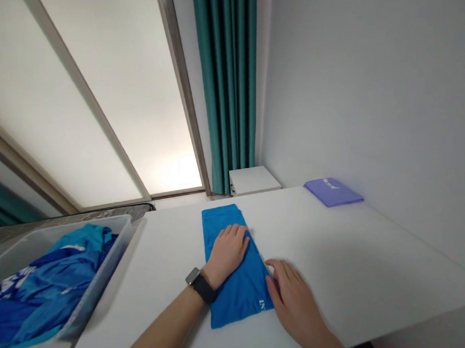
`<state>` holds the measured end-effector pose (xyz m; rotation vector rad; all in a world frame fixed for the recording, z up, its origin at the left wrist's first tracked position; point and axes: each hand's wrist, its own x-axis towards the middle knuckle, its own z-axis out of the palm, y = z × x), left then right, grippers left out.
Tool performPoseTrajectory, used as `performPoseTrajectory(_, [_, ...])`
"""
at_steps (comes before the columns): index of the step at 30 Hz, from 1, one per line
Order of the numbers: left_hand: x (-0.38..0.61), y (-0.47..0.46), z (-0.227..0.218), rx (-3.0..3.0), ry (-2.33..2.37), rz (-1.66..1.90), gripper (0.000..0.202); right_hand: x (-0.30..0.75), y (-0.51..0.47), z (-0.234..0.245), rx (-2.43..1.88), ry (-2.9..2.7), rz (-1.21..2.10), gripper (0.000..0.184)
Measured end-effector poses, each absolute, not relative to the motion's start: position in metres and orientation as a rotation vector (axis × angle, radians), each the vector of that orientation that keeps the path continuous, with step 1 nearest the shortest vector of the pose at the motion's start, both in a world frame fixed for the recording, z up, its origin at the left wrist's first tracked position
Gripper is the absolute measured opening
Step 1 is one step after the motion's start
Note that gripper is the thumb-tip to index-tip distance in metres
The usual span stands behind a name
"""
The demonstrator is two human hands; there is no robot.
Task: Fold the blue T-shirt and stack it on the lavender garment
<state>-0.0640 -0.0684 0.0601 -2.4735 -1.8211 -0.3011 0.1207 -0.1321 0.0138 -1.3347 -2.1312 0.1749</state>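
Neatly, folded blue cloth (237, 297) (white lettering (262, 304)), left hand (227, 253) flat atop, right hand (291, 304) at edge, hands apart

A square, silver-cased smartwatch (200, 284) on a black strap sits at the person's left wrist (207, 281), with the left forearm (160, 330) and right hand (294, 302) bare.

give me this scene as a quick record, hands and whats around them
left hand: lying flat on the folded blue garment
left wrist: smartwatch with black strap
right hand: open, fingers at the garment's right edge
surface: white table
beside table: clear plastic bin holding crumpled blue clothes
far end of table: folded purple cloth
beyond table: white cabinet, teal curtain
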Motion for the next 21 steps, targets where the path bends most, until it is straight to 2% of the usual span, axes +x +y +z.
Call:
performPoseTrajectory(4, [-0.074, -0.115, 0.071, -2.434, -1.705, -0.353, 0.041, 0.125, -0.122, 0.025, -1.168, -2.260, 0.128, 0.037])
performPoseTrajectory(8, [-0.086, -0.154, 0.051, -2.457, -1.610, -0.329, 0.050, 0.113, -0.115, 0.032, -0.986, -2.459, 0.052, 0.049])
performPoseTrajectory(14, [-0.105, -0.160, 0.018, -2.393, -1.630, -0.297, 0.056, 0.091, -0.100, 0.032, -0.955, -2.710, 0.133, 0.049])
performPoseTrajectory(21, [-0.109, -0.162, 0.023, -2.435, -1.560, -0.265, 0.057, 0.090, -0.099, 0.028, -0.988, -2.773, 0.295, 0.055])
